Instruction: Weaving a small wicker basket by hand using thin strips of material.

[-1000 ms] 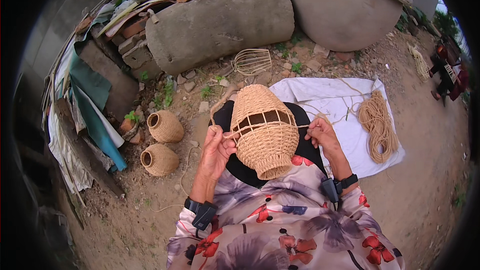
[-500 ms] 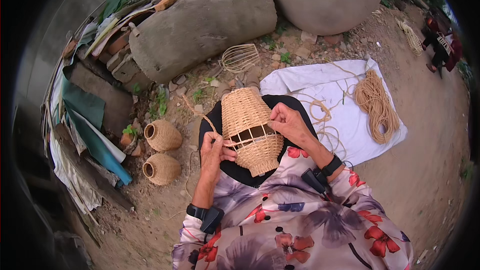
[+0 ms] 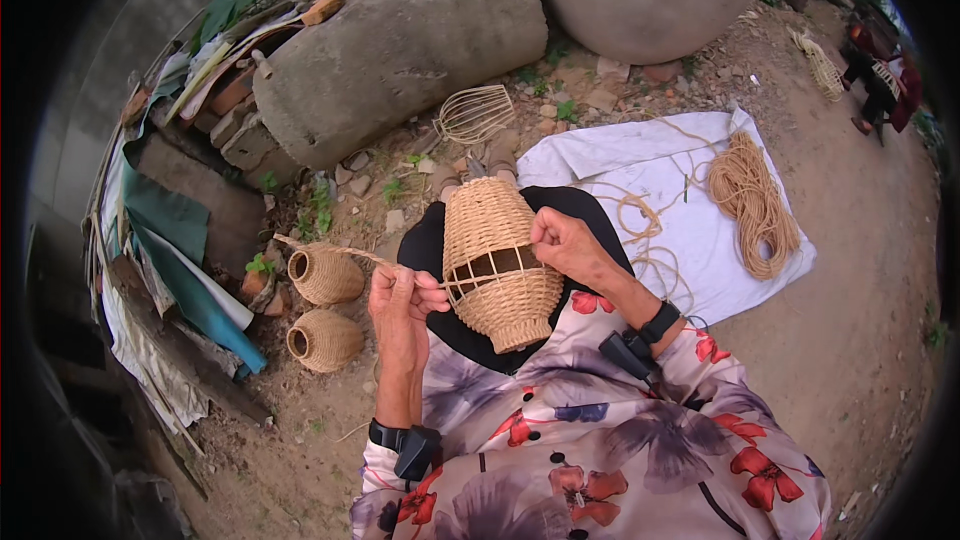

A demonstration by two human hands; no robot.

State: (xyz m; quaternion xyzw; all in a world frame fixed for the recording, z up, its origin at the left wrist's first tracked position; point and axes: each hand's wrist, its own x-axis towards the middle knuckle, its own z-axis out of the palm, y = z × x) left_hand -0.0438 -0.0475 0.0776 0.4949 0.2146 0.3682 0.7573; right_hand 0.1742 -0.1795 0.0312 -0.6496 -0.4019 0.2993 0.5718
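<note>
A tan woven basket (image 3: 487, 225) lies across my lap on black cloth, its narrow neck toward me. A band of bare upright ribs with open gaps crosses it between two woven parts. Out to the left of this band, my left hand (image 3: 400, 308) is closed in a pinch on a tan cord (image 3: 352, 253). The cord runs from the gap past my fingers, its loose end reaching over the ground. My right hand (image 3: 572, 248) grips the basket's right side at the edge of the gap; its fingertips are partly hidden.
Two small woven jars (image 3: 326, 274) lie at left. Ahead is an open rib frame (image 3: 476, 114) below a large concrete cylinder (image 3: 400, 55). A white sheet (image 3: 590, 155) at right bears a cord coil (image 3: 752, 205). Another person (image 3: 885, 80) is at far right.
My left hand has moved left, away from the basket, drawing the cord out with it. My right hand stays on the basket's right side.
</note>
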